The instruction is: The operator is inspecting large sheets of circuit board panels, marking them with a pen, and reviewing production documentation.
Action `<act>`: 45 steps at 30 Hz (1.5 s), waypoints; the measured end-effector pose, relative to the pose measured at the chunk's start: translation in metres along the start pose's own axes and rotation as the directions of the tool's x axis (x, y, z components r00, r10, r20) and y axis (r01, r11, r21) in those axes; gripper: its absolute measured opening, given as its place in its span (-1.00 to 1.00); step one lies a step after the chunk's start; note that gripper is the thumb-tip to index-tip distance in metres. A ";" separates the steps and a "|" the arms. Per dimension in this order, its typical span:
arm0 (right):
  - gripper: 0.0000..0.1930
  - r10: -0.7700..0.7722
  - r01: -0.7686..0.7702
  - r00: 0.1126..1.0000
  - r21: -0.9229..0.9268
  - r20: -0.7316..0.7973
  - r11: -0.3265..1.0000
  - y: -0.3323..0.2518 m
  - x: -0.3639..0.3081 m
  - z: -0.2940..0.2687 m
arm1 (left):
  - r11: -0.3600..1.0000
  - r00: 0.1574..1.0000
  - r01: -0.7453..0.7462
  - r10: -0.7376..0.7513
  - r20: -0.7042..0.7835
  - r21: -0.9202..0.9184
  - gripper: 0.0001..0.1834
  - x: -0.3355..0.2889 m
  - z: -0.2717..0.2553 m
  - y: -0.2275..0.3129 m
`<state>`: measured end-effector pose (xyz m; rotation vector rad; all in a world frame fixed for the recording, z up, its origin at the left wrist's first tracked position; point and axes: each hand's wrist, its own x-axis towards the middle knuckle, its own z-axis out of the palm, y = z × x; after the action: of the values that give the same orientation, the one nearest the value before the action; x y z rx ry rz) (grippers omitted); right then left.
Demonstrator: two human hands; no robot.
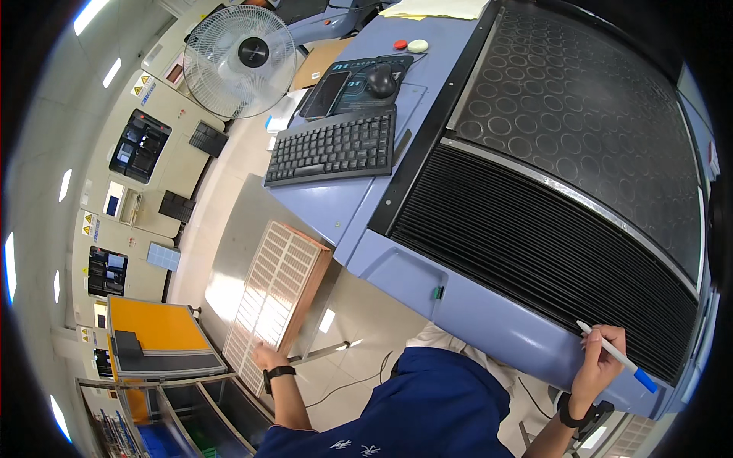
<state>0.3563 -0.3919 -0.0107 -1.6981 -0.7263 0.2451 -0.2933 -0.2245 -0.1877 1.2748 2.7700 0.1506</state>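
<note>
A stack of flat panels [279, 263], each printed with a grid of small rectangles, rests on a metal surface at the left. Its top sheet is pale, with tan edges below. My left hand [270, 356], a dark band at its wrist, is at the near part of the stack with fingers curled at the top panel's edge; the fingertips are small and partly hidden. Over the front edge of the blue-grey machine, my right hand [599, 365] holds a white marker pen [617, 355] with a blue end. The pen lies slantwise across the fingers, close to the black ribbed strip [527, 252].
A black keyboard [332, 149], a mouse [381, 80] and a phone [328, 95] sit on the machine's left side, by red and pale buttons [408, 46]. Beyond stands a fan [240, 61]. Metal-framed bins [191, 416] are at the lower left. A cable crosses the floor.
</note>
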 end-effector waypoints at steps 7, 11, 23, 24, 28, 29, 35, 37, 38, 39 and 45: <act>-0.90 -0.047 0.047 0.999 -0.003 0.003 0.999 0.001 0.002 -0.001 | 0.823 0.833 -0.544 0.554 -0.018 0.162 -0.41 -0.021 0.001 0.100; -0.90 -0.028 0.029 1.000 -0.009 0.008 1.000 -0.002 0.001 0.003 | 0.845 0.845 -0.527 0.533 -0.051 0.090 -0.43 0.001 0.017 0.074; -0.90 -0.046 0.045 0.998 -0.024 -0.039 0.999 0.002 -0.003 0.005 | 0.861 0.864 -0.500 0.503 -0.013 0.093 -0.39 0.003 0.019 0.085; -0.90 -0.028 0.028 0.999 0.000 -0.034 1.000 0.003 -0.002 0.005 | 0.869 0.875 -0.481 0.484 0.008 0.118 -0.38 0.005 0.018 0.086; -0.92 -0.035 0.037 0.999 0.033 -0.039 0.999 0.005 -0.001 0.001 | 0.863 0.868 -0.495 0.497 0.009 0.098 -0.36 0.004 0.018 0.089; -0.92 -0.036 0.037 0.999 0.035 -0.040 0.999 0.006 -0.001 0.001 | 0.871 0.876 -0.481 0.481 0.029 0.101 -0.35 0.004 0.017 0.092; -0.93 -0.109 0.117 0.983 0.045 -0.150 0.992 0.010 -0.009 -0.015 | 0.884 0.889 -0.457 0.453 0.063 0.097 -0.33 -0.001 0.010 0.099; -0.91 -0.245 0.238 0.925 -0.059 -0.291 0.970 0.009 -0.025 -0.054 | 0.870 0.871 -0.489 0.484 0.080 0.063 -0.30 -0.003 0.015 0.099; -0.86 -0.277 0.236 0.872 -0.150 -0.404 0.960 0.017 -0.036 -0.083 | 0.865 0.865 -0.501 0.499 0.046 0.039 -0.26 0.007 0.024 0.092; -0.83 -0.262 0.221 0.836 -0.142 -0.482 0.965 0.020 -0.041 -0.105 | 0.860 0.860 -0.511 0.511 0.010 0.016 -0.22 0.018 0.030 0.097; -0.65 -0.220 0.014 0.357 -0.231 -0.908 0.973 0.078 -0.086 -0.229 | 0.212 0.204 -0.976 0.969 -0.140 0.042 -0.39 0.053 -0.003 0.231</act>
<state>0.4359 -0.6340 -0.0415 -1.5980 0.0405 -0.9169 -0.1543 -0.0346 -0.1572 2.8736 1.4339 0.3863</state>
